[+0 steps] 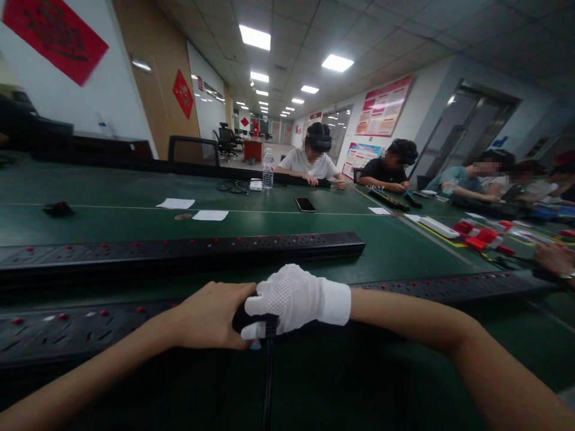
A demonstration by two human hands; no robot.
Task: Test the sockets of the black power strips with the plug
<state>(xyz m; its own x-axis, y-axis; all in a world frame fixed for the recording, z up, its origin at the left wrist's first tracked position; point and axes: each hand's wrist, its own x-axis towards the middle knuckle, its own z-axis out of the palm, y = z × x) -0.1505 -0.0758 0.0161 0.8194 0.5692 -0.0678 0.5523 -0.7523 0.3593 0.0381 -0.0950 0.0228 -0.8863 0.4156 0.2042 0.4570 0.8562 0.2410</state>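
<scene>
In the middle of the head view my left hand [213, 314], bare, curls round the left side of a black plug [240, 317]. My right hand [290, 299], in a white dotted glove, grips the same plug from the right, touching my left fingers. A black cable [268, 383] hangs straight down from the plug. Behind and below my hands a long black power strip [81, 329] with red switches runs across the table; my hands cover its middle. Whether the plug sits in a socket is hidden. A small blue bit [255, 344] shows beneath my left fingertips.
A second power strip [179, 254] lies farther back on the green table [269, 218]. Beyond it are paper sheets [210, 215], a phone [305, 205] and a water bottle [268, 169]. Red parts [483, 236] lie at right, near another person's hand [554, 258]. Several people sit opposite.
</scene>
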